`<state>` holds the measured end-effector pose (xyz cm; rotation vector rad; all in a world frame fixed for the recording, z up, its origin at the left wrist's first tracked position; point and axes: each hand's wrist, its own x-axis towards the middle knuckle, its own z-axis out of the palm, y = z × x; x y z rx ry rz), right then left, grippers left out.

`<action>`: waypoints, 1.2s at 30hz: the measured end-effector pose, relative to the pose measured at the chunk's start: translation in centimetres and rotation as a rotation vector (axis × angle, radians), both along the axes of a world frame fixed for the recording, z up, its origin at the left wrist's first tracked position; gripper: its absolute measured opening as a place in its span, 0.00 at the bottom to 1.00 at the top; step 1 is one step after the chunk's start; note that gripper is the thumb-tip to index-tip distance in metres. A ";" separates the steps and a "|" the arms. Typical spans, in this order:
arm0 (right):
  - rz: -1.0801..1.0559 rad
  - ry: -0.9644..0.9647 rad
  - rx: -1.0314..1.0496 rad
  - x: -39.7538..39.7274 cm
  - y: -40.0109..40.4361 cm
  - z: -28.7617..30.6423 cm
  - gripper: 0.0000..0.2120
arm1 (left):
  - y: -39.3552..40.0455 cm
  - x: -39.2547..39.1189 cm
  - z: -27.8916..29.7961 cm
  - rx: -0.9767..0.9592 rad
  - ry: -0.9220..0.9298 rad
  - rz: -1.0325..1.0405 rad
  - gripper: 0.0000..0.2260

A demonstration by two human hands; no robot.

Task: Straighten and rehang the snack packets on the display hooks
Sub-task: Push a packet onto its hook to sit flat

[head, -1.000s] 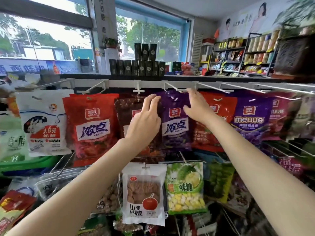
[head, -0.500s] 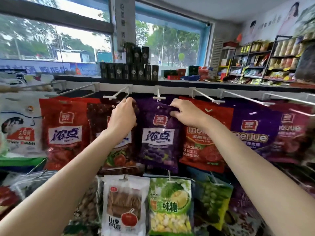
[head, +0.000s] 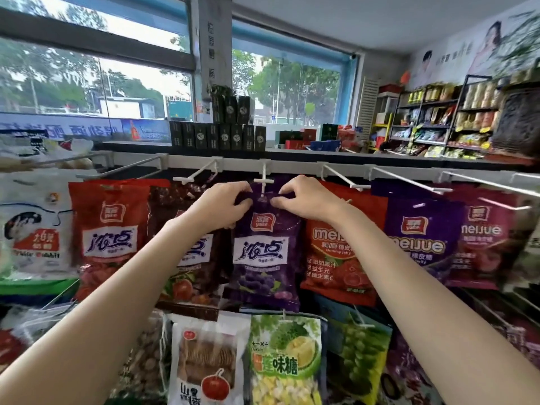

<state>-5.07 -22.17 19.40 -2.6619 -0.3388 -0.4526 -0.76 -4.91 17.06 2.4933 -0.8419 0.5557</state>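
Head view, snack rack under a shop window. All places given from the purple grape packet [head: 264, 249] at centre. Far left of it: White Rabbit packet [head: 35, 229], hanging, looks straight. Next right: red packet [head: 109, 235] on its hook, flat and facing front. Just left of the purple one: dark brown packet [head: 190, 247], partly hidden behind the left forearm; can't tell if it sits square.

Left hand [head: 222, 204] pinches the purple packet's top edge, left of the hang hole; fingers curled tight on the header. White display hook [head: 264, 182] ends right above the hole, cross-tip between both hands. Can't tell if the hole is already on the prong or just below the tip. Right hand [head: 306, 197] pinches the same top edge on the other side, thumb and fingers closed on it.

Right of the purple packet: red gummy jelly packet [head: 336, 252], tilted a bit, top hidden behind the right wrist. Further right: purple jelly packet [head: 423, 238] hanging, and a blurred magenta packet [head: 482, 238].

Below the purple one: hawthorn packet [head: 207, 363] and durian candy packet [head: 286, 361], both hanging.

Progress guess: mid-task. Purple packet is being seated or levelled; the red gummy one probably needs straightening next.
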 end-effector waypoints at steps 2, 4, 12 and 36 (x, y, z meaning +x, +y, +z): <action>-0.060 -0.167 0.247 0.7 0.4 0.6 0.12 | 0.7 -0.2 -0.3 -0.095 0.036 -0.075 0.03; -0.144 -0.240 0.303 2.2 0.3 1.6 0.09 | 0.8 -0.2 -0.8 -0.139 0.038 -0.095 0.03; -0.217 0.323 -0.196 7.3 0.5 2.3 0.20 | 0.3 0.5 -1.9 -0.090 -0.104 0.052 0.07; -0.159 0.144 0.173 0.0 0.1 1.0 0.14 | 0.8 -0.7 -2.5 -0.036 -0.199 0.285 0.16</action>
